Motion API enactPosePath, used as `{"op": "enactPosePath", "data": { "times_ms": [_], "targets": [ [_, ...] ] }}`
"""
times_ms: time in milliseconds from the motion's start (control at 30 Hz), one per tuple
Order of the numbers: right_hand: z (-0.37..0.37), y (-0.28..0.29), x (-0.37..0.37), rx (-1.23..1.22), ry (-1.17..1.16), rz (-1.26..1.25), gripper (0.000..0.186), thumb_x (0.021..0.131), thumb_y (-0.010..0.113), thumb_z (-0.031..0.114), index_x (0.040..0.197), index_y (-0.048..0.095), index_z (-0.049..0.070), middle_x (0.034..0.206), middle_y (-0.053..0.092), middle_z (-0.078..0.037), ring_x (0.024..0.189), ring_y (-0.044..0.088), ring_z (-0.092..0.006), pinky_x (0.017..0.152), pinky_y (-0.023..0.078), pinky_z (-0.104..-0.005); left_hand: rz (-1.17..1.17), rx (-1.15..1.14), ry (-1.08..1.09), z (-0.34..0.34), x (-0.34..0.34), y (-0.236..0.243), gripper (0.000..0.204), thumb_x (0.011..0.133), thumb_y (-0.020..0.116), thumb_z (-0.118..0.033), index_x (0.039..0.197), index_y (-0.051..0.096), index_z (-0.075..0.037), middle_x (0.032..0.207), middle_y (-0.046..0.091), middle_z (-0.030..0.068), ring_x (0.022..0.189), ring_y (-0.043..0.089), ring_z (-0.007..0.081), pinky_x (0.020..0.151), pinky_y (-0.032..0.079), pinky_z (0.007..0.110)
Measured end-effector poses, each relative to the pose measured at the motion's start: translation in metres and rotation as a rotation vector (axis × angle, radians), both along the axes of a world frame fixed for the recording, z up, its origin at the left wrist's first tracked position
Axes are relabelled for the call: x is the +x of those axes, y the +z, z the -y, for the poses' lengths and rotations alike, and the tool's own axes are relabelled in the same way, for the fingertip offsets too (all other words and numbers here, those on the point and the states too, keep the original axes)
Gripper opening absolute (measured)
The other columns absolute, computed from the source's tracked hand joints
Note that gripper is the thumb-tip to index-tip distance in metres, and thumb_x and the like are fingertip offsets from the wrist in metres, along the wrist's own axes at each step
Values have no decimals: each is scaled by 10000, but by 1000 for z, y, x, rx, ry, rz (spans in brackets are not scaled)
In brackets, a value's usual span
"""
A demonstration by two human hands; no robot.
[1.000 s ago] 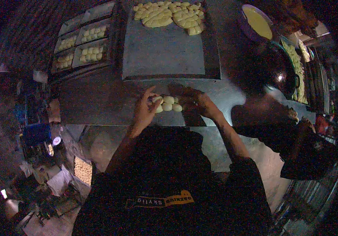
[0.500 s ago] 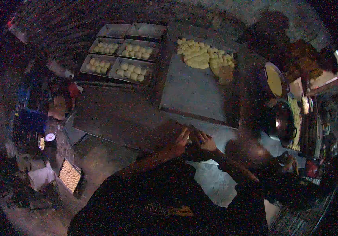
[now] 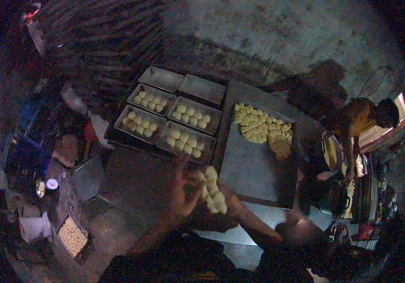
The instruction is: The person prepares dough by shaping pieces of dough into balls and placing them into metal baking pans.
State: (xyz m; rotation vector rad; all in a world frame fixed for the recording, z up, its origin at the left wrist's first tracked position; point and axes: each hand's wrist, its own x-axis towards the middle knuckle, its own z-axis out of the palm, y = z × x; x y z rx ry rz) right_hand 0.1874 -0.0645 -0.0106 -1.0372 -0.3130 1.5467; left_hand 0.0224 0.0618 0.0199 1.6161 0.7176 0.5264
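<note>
A cluster of pale dough balls in a double row is held up in front of me, above the near part of the table. My left hand presses against the cluster's left side, its fingers curled and somewhat blurred. From the right, my right hand supports the same dough balls, which hide most of its fingers. Just beyond the hands stands a metal loaf pan with dough balls in two rows. Three other pans hold similar balls, among them the far left-hand pan. An empty pan is at the back.
Right of the pans, a shallow board carries cut dough pieces at its far end. A co-worker leans over a bowl at the right. A tray of small round pieces lies low at the left.
My hands have risen from the near table edge and moved left, and the dough balls now show between them. The view has shifted, so pans and board appear lower. The co-worker's arm reaches down.
</note>
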Motion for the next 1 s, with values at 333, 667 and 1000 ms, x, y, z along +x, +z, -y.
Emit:
{"op": "enactPosePath", "data": {
  "times_ms": [333, 667, 1000],
  "targets": [
    [-330, 35, 240, 306, 175, 1295, 649, 1033, 434, 505, 1537, 323, 112, 1488, 451, -125, 1330, 469, -257, 1114, 377, -404, 353, -293, 647, -61, -99, -40, 671, 858, 706, -104, 1459, 407, -92, 1478, 395, 106, 1168, 525, 202, 875, 521, 349],
    [-360, -93, 351, 264, -207, 1999, 433, 870, 605, 280, 1242, 620, 57, 967, 678, -183, 859, 659, -328, 709, 500, -453, 234, -458, 726, -54, -138, -76, 565, 881, 692, -112, 1400, 470, -79, 1375, 475, 102, 1132, 559, 201, 876, 522, 338],
    [-223, -175, 455, -125, 246, 2177, 555, 828, 717, 475, 1278, 624, 163, 1216, 667, -98, 1193, 590, -335, 1088, 406, -475, 263, -524, 509, -59, -107, -83, 463, 905, 678, -120, 1341, 533, -66, 1271, 554, 99, 1095, 592, 200, 876, 523, 328]
  ]
}}
